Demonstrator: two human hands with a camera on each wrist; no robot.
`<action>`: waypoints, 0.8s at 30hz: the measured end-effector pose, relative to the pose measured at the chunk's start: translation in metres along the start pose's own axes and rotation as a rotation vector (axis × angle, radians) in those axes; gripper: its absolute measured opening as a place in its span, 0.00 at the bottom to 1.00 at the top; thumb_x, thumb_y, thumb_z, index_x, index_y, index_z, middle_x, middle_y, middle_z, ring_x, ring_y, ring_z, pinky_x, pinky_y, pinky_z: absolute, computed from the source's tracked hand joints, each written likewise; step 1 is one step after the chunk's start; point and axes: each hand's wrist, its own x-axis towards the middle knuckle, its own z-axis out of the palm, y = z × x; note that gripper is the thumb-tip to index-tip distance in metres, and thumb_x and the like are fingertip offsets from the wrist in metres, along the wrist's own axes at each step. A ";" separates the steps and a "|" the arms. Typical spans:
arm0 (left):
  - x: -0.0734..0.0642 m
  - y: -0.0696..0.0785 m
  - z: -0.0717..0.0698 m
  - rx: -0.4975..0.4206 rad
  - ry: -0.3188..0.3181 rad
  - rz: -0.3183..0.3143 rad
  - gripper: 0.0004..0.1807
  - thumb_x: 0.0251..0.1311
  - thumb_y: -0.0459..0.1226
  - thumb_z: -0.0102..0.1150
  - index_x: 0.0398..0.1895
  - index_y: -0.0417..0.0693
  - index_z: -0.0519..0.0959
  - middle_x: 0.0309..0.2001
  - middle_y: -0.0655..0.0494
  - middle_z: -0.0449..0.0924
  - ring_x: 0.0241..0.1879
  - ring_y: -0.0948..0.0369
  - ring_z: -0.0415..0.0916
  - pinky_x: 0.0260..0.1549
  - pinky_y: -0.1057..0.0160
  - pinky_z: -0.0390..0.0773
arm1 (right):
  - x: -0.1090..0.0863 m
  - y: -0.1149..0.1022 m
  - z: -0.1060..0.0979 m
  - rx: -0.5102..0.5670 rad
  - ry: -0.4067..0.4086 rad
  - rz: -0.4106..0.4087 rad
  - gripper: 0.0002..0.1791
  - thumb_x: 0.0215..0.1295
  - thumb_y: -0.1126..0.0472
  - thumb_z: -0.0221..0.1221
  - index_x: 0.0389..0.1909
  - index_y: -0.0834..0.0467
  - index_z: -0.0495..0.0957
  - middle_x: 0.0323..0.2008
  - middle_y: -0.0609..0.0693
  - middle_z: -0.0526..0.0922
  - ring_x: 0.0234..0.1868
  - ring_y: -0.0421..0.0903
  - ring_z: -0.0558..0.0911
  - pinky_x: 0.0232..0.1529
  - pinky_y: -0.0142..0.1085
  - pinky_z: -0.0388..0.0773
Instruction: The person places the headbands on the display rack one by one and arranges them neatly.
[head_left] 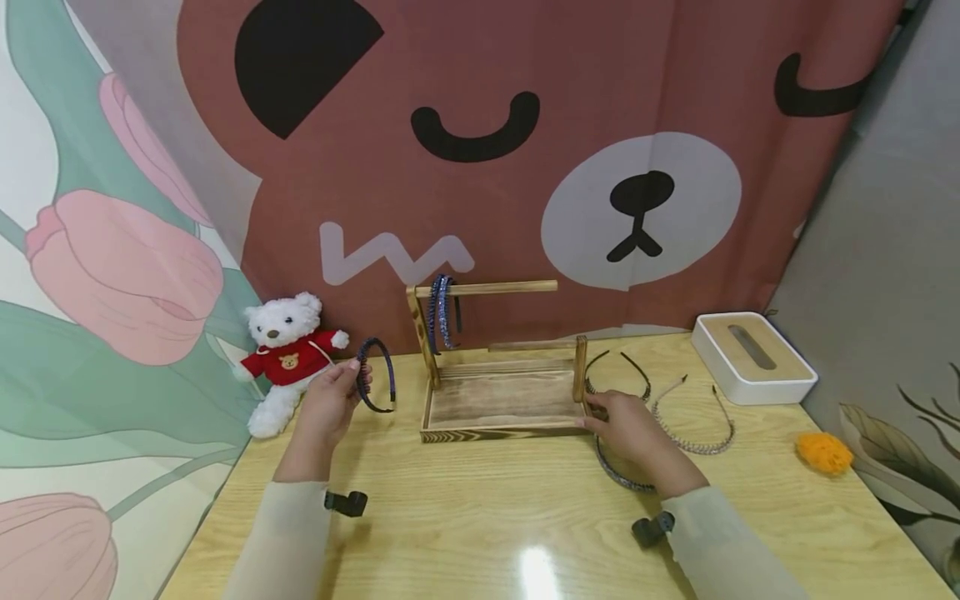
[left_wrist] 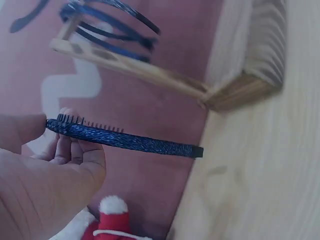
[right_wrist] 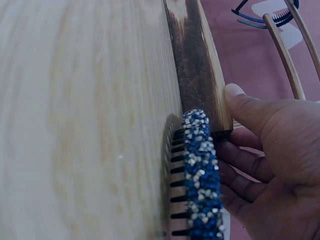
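My left hand (head_left: pixel 330 398) pinches a dark blue toothed headband (left_wrist: pixel 130 141) between thumb and fingers, holding it up left of the wooden display rack (head_left: pixel 502 402). Its teeth show along the inner edge in the left wrist view. At the rack's front right corner, my right hand (head_left: pixel 624 427) grips the tray rim (right_wrist: pixel 200 65), thumb on the front face and fingers curled round the end. Blue headbands (head_left: pixel 448 312) hang at the left end of the rack's upper bar. Partly behind my right hand lies a glittery blue-and-silver headband (right_wrist: pixel 202 170), teeth towards the tabletop in the right wrist view.
Right of the rack lie a dark thin headband (head_left: pixel 637 368) and a beaded headband (head_left: pixel 708 448). A white tissue box (head_left: pixel 780 392) with a wooden lid and an orange fluffy ball (head_left: pixel 823 452) sit farther right. A white teddy bear (head_left: pixel 288 362) in red leans at the left.
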 end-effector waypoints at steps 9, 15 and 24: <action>-0.022 0.039 0.014 -0.212 -0.096 0.037 0.18 0.86 0.28 0.44 0.71 0.40 0.73 0.46 0.63 0.87 0.47 0.67 0.82 0.56 0.70 0.80 | 0.000 -0.003 -0.002 -0.008 -0.002 -0.001 0.32 0.79 0.50 0.67 0.75 0.64 0.76 0.64 0.65 0.84 0.58 0.61 0.88 0.57 0.57 0.87; -0.029 0.071 0.026 -0.245 -0.175 0.128 0.17 0.84 0.28 0.48 0.63 0.50 0.82 0.52 0.59 0.87 0.51 0.64 0.82 0.59 0.69 0.81 | 0.000 -0.002 -0.002 -0.002 -0.003 0.000 0.32 0.79 0.50 0.66 0.75 0.64 0.76 0.65 0.66 0.84 0.58 0.60 0.88 0.57 0.57 0.87; -0.031 0.106 0.053 -0.376 -0.150 0.319 0.19 0.82 0.28 0.53 0.71 0.39 0.75 0.55 0.55 0.85 0.55 0.62 0.79 0.57 0.71 0.80 | 0.001 0.000 0.000 0.002 0.002 -0.007 0.32 0.79 0.50 0.66 0.75 0.64 0.76 0.66 0.66 0.83 0.60 0.62 0.87 0.59 0.59 0.86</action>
